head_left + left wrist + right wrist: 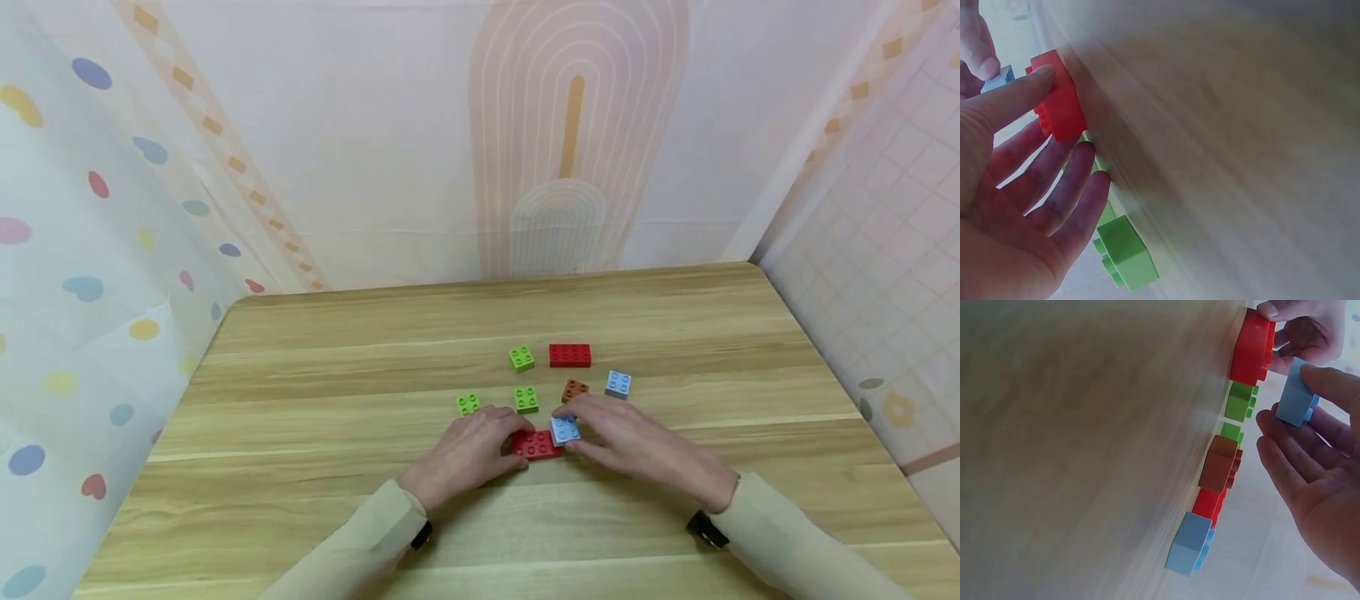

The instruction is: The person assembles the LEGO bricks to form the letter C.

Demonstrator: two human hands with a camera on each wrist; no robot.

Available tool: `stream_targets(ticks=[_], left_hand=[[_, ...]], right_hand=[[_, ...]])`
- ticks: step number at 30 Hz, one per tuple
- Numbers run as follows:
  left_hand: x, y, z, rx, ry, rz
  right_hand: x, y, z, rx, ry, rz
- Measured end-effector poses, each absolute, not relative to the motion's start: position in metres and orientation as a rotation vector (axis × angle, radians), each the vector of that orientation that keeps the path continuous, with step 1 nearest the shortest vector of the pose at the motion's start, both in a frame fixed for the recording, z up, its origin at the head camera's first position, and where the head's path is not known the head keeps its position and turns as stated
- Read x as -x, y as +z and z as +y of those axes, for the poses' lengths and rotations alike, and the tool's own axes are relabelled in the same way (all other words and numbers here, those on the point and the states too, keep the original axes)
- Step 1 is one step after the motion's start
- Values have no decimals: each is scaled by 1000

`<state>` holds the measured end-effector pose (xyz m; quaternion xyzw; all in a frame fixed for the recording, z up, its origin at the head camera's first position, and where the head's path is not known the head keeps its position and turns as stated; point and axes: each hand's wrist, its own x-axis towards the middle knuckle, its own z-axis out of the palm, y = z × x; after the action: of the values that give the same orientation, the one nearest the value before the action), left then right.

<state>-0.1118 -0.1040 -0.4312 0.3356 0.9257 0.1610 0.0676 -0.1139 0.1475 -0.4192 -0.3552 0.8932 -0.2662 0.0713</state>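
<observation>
I see the left hand (476, 446) and right hand (626, 435) close together below the head view's centre, both pinching, forearms (352, 546) slanting inward from the bottom edge.

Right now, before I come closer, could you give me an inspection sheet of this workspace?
Surface: wood-grained tabletop.
Job's things: long red brick; small blue brick, raised near the red one's right end, contact unclear.
Clutter: six loose bricks: three green bricks, brown brick, second red brick, second blue brick.
Left fingers: pinch the long red brick.
Right fingers: hold the small blue brick.
Cables: nothing seen.
Surroundings: patterned hangings behind and on both sides.
</observation>
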Motion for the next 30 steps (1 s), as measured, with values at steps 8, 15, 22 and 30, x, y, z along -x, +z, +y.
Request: stream_targets(ticks=[8, 15, 22, 30], left_hand=[[112, -432, -104, -1009, 483, 2790], [112, -432, -104, -992, 478, 2789], [112, -433, -104, -980, 504, 2778], [112, -433, -104, -983, 518, 2783]], right_hand=[[116, -419, 144, 1116, -759, 2690], [117, -420, 143, 1139, -731, 2694], [119, -422, 141, 1134, -697, 2655], [119, -422, 141, 1152, -693, 2648]])
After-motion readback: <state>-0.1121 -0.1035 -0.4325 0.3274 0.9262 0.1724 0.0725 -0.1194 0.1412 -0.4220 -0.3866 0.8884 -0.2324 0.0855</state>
